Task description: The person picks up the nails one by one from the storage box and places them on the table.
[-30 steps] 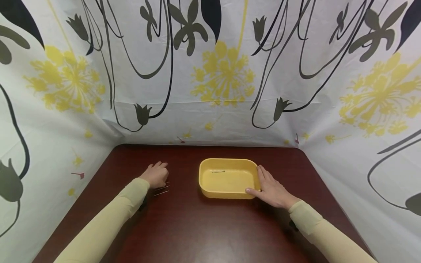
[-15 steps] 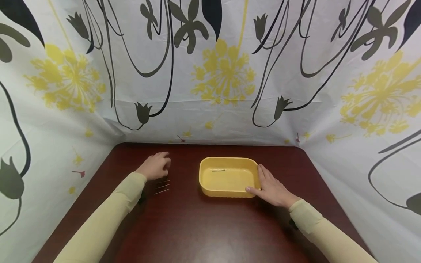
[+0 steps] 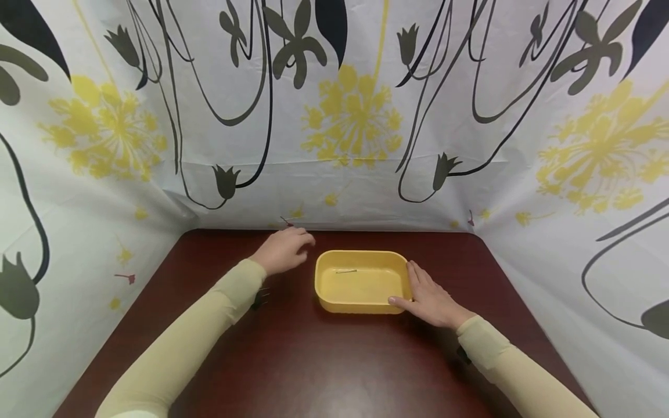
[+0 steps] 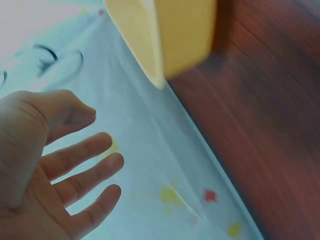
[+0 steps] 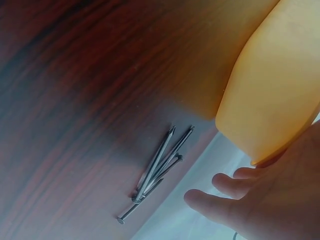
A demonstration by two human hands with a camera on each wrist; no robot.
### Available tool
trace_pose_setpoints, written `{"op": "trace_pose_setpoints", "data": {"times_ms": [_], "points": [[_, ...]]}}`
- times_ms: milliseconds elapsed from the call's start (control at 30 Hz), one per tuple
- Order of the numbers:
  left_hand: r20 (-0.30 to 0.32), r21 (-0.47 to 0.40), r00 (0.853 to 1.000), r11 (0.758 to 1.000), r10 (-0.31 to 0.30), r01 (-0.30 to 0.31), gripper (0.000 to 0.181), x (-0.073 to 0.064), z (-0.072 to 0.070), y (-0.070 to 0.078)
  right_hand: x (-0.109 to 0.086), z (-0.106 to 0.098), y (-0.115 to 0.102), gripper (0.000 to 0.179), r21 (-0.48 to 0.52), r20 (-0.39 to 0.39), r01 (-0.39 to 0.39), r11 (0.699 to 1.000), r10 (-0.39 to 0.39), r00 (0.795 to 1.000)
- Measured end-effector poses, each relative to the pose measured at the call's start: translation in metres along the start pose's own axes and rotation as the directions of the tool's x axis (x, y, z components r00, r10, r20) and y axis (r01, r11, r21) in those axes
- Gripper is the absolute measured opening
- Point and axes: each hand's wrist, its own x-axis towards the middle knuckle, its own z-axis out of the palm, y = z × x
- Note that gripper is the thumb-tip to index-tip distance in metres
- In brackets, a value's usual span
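Observation:
A shallow yellow plastic tray point(image 3: 360, 307) stands on the dark table, with a thin metal piece like a nail point(image 3: 346, 271) inside. My right hand point(image 3: 431, 299) rests against its right end, fingers and thumb extended along the rim. To the left of the tray, my left hand point(image 3: 284, 249) hovers above the table. Its fingers are loosely bent in the left wrist view, and no object shows in them. Thin metal pieces point(image 3: 263, 295) lie below the left forearm, partly hidden. Several steel nails point(image 5: 155, 170) lie in a loose heap near the right hand in the right wrist view.
The dark red wooden table point(image 3: 334, 366) has rounded far corners. White cloth point(image 3: 334, 197) with a flower print hangs behind it and along both sides. Dark wrist cameras point(image 3: 464, 354) sit under the sleeves.
My left hand has lifted from the thin metal pieces and moved right and away, close to the tray's left end. The right hand and the tray stay in place.

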Motion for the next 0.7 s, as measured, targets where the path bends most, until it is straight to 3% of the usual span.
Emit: {"op": "trace_pose_setpoints", "data": {"times_ms": [100, 200, 400, 467, 600, 700], "points": [[0.030, -0.001, 0.999, 1.000, 0.018, -0.018, 0.021, 0.018, -0.002, 0.023, 0.000, 0.000, -0.001, 0.120, -0.007, 0.001, 0.003, 1.000, -0.003, 1.000], [0.069, -0.020, 0.998, 1.000, -0.001, 0.002, 0.016, 0.035, 0.003, 0.040, 0.001, 0.000, -0.001, 0.120, -0.008, -0.001, 0.005, 1.000, -0.005, 1.000], [0.174, -0.066, 0.983, 0.996, -0.051, 0.063, 0.012, 0.067, 0.026, 0.062, 0.001, -0.002, 0.001, 0.119, -0.015, -0.007, 0.010, 1.000, -0.011, 1.000], [0.203, -0.063, 0.977, 0.995, -0.069, 0.083, 0.025, 0.075, 0.036, 0.067, 0.001, -0.002, 0.000, 0.119, -0.017, -0.010, 0.009, 1.000, -0.009, 1.000], [0.238, 0.018, 0.965, 0.994, -0.109, 0.108, 0.043, 0.088, 0.055, 0.074, 0.000, -0.002, 0.000, 0.118, -0.028, -0.018, 0.013, 1.000, -0.013, 1.000], [0.252, 0.104, 0.958, 0.988, -0.136, 0.112, 0.035, 0.094, 0.067, 0.079, 0.000, -0.001, 0.000, 0.117, -0.030, -0.019, 0.018, 0.999, -0.019, 1.000]]}}
